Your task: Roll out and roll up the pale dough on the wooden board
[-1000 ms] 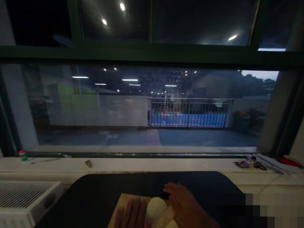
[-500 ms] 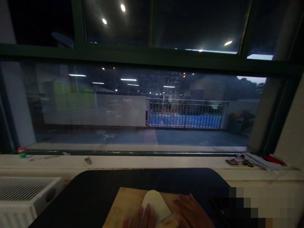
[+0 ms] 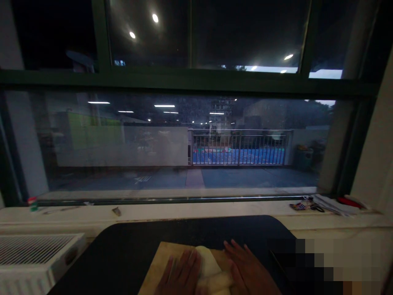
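Observation:
A pale, flattened sheet of dough (image 3: 208, 261) with a rounded far edge lies on a wooden board (image 3: 167, 250). Between my hands, over the near part of the dough, is a pale, rod-like shape (image 3: 218, 281), too blurred to tell whether it is a rolling pin or rolled dough. My left hand (image 3: 181, 272) reaches across the left side of the dough, fingers stretched forward and partly covering it. On the right, my right hand (image 3: 248, 268) lies flat with its fingers apart, beside the rod-like shape and past the board's right edge. Both palms are partly cut off by the bottom edge.
The board rests on a black table (image 3: 129, 246) against a windowsill (image 3: 190, 209). A white radiator (image 3: 39, 254) stands to the left. On the sill are a small red-and-green container (image 3: 32, 204), a scrap (image 3: 116, 211), scissors (image 3: 317, 208) and papers (image 3: 334, 205).
My hands have shifted slightly forward; the left now covers more of the dough and the right fingers are stretched further out. The view has tilted a little.

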`<action>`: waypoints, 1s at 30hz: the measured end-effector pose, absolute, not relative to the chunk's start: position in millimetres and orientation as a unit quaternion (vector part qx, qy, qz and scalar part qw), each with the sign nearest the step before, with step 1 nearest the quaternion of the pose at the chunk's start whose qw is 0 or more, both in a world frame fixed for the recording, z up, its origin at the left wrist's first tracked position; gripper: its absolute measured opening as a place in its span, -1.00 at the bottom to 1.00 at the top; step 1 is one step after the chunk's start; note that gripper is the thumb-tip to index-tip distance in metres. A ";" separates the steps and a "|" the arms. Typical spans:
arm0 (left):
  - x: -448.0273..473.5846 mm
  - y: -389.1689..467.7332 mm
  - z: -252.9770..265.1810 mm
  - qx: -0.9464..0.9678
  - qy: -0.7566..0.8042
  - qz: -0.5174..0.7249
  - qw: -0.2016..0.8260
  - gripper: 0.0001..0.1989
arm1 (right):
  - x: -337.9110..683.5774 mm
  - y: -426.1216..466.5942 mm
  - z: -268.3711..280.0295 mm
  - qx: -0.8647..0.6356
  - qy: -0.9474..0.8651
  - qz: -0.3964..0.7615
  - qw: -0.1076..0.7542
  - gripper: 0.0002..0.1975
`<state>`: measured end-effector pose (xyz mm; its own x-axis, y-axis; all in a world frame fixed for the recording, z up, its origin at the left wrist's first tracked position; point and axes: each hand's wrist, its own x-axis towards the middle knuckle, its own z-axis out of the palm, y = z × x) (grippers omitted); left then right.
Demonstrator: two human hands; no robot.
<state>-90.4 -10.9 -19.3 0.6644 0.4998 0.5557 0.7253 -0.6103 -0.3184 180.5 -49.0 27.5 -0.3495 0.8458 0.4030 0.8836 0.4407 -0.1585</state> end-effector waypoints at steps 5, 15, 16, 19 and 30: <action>-82.7 -0.8 33.2 -0.876 -0.461 -0.118 0.071 -0.52 | 160.7 -14.5 44.8 -0.578 -0.798 0.006 0.171 -0.58; -95.4 30.6 15.7 -0.888 -0.424 -0.132 0.122 -0.58 | 148.8 25.4 48.4 -0.584 -0.785 0.013 0.205 -0.64; -94.6 28.7 15.9 -0.886 -0.425 -0.136 0.130 -0.58 | 149.6 23.2 46.8 -0.583 -0.785 0.013 0.208 -0.63; -87.9 17.0 22.0 -0.869 -0.454 -0.136 0.141 -0.57 | 152.4 7.6 39.6 -0.580 -0.787 0.005 0.212 -0.59; -82.0 -12.5 3.7 -0.841 -0.442 -0.204 0.235 -0.54 | 158.1 -52.6 31.0 -0.555 -0.798 -0.069 0.223 -0.57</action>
<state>-82.0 -12.5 3.7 0.5252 0.6483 0.5513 0.8400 -0.4985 -0.2142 158.1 -52.6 31.0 -0.2846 0.8552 0.4331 0.9168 0.3748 -0.1377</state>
